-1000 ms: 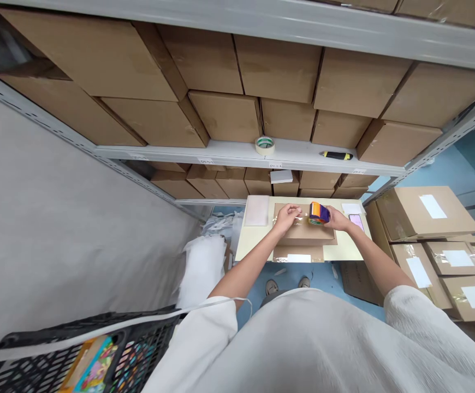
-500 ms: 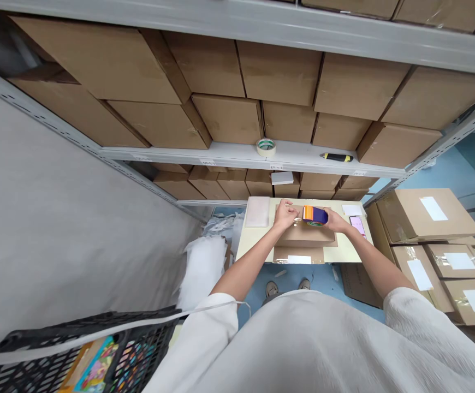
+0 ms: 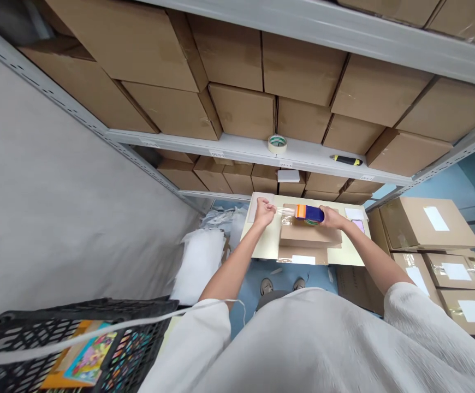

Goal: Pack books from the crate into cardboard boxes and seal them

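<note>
On the pale tabletop (image 3: pixel 265 248) lies a brown cardboard box (image 3: pixel 309 235). My right hand (image 3: pixel 331 217) grips a blue and orange tape dispenser (image 3: pixel 311 213) just above the box's far part. From its orange end a strip of clear tape (image 3: pixel 283 209) stretches leftward. The strip's free end is pinched by my left hand (image 3: pixel 264 212), which is held past the box's left edge. A second cardboard piece with a white label (image 3: pixel 303 260) shows at the table's near edge; whether it is a separate box I cannot tell.
A shelf of cardboard boxes (image 3: pixel 241 115) rises behind the table. On its ledge are a tape roll (image 3: pixel 277 143) and a yellow-black utility knife (image 3: pixel 346 160). Labelled boxes (image 3: pixel 429 222) are stacked at right. A phone (image 3: pixel 358 225) lies on the table. At lower left stands a black crate (image 3: pixel 139 333).
My left hand has moved left, away from the dispenser, and a length of clear tape now spans between them. The dispenser has shifted slightly left over the box.
</note>
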Available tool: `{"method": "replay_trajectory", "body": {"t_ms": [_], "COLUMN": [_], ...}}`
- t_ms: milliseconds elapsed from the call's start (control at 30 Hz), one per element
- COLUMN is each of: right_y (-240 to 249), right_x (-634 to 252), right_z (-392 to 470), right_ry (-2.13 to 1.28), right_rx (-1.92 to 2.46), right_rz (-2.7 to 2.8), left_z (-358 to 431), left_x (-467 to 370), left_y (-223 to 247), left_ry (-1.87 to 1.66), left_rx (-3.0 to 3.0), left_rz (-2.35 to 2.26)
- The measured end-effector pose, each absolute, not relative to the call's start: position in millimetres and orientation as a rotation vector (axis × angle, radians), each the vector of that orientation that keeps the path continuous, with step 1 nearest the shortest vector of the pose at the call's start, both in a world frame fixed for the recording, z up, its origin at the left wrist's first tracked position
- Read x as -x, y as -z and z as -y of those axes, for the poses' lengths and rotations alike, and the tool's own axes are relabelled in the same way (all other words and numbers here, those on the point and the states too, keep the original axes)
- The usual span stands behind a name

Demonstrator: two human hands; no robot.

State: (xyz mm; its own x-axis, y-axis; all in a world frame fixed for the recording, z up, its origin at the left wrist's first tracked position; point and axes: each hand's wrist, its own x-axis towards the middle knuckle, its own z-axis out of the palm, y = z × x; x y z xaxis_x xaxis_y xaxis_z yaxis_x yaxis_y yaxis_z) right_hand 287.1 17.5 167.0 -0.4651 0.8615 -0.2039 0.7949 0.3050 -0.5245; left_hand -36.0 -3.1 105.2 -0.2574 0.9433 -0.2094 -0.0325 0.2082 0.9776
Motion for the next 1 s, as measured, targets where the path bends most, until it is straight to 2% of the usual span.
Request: {"method": "replay_trajectory", "body": {"t_ms": [167,567,1000], "right_y": [-167,-176,-175], "right_x": [-276,-270,-279], "right_z": [-17,-14,-12], "right_ry": [-0.976,-1.202,-1.205], "right_rx": [1.553,1.535,1.462], "right_rz": [2.294,2.085,2.128], "left_z": [10,33,44], "left_x": [64,55,17], "left_y": [-91,-63,-18], "left_ry": [-1.190,-1.146,-1.200], "left_rx": [-0.773,-0.719,-0.637], "left_rz": [-1.503,-1.394,-1.378]}}
